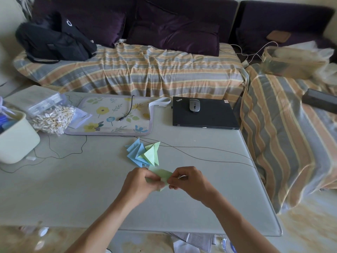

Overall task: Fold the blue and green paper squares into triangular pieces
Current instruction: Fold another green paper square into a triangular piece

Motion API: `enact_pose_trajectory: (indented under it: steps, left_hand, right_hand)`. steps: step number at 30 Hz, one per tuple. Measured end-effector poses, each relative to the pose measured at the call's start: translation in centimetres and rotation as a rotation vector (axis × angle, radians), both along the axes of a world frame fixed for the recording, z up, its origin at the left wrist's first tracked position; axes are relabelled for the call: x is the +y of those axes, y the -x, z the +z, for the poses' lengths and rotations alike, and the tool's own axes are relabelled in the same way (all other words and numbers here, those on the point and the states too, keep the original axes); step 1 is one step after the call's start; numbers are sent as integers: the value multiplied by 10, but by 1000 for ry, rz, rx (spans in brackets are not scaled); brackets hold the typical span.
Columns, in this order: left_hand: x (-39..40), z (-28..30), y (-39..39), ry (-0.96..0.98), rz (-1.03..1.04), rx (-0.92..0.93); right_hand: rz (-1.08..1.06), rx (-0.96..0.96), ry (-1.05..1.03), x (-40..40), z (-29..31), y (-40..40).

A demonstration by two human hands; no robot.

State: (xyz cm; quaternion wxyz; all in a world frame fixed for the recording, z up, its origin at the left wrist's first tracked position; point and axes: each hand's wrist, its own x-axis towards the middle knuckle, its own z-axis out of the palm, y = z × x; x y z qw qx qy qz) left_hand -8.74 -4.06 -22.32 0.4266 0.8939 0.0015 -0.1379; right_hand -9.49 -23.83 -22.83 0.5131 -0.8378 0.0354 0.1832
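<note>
Left hand and right hand, fingers curled, pinch opposite ends of a green paper above the surface.

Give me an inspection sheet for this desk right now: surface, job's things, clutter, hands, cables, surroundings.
Surface: grey table.
Job's things: green paper held between both hands; pile of folded triangles, blue and green, just beyond.
Clutter: closed laptop with mouse on it; floral mat; bag of cotton swabs; white bin.
Hands: left hand and right hand both pinch the paper.
Cables: thin black cable runs across the table.
Surroundings: striped sofa cover, black backpack.
</note>
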Motion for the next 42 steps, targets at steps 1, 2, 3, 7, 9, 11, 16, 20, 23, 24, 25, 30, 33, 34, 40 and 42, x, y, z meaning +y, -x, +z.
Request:
enact_pose_trajectory:
  steps: [1, 2, 3, 7, 9, 11, 16, 20, 23, 24, 25, 30, 33, 34, 40, 42]
  left_hand:
    - [1, -1, 0, 27, 33, 7]
    - [2, -2, -1, 50, 61, 16]
    - [3, -2, -2, 70, 81, 23]
    - [1, -3, -1, 110, 93, 12]
    - [-1, -5, 0, 73, 113, -49]
    - [-2, -6, -1, 69, 151, -110]
    - [2, -2, -4, 114, 153, -111]
    - [0, -1, -2, 139, 95, -99]
    - [0, -2, -3, 144, 78, -81]
    - [0, -2, -3, 150, 74, -71]
    - [0, -3, -3, 156, 71, -59]
    - [-2, 0, -2, 203, 70, -27]
    - [-2, 3, -1, 233, 57, -18]
    - [-3, 3, -1, 241, 52, -20]
    - [-5, 5, 1, 186, 31, -56]
    - [-6, 5, 2, 130, 37, -80]
  right_hand:
    - [-29, 5, -27, -1, -1, -1]
    - [-50, 13, -68, -2, -1, -1]
    - [-67, 24, -114, -2, -2, -2]
    - [-131, 54, -237, -1, -1, -3]
    - [-133, 48, -232, 0, 0, -3]
    - [-111, 38, -213, 0, 2, -3]
    - [-22, 3, -152, 0, 4, -1]
    - [-23, -22, -135, 2, 4, 0]
    - [-59, -38, -123, 2, 4, 0]
    - [-68, -45, -118, 2, 3, 0]
    - [-76, -55, -115, 2, 3, 0]
    - [-108, -99, -103, 3, 1, -2]
    - [-101, -97, -83, 4, -2, -3]
    - [-98, -100, -77, 4, -3, -3]
    - [-92, -148, -34, 6, -5, -3]
    - [-82, -155, -19, 7, -5, -2]
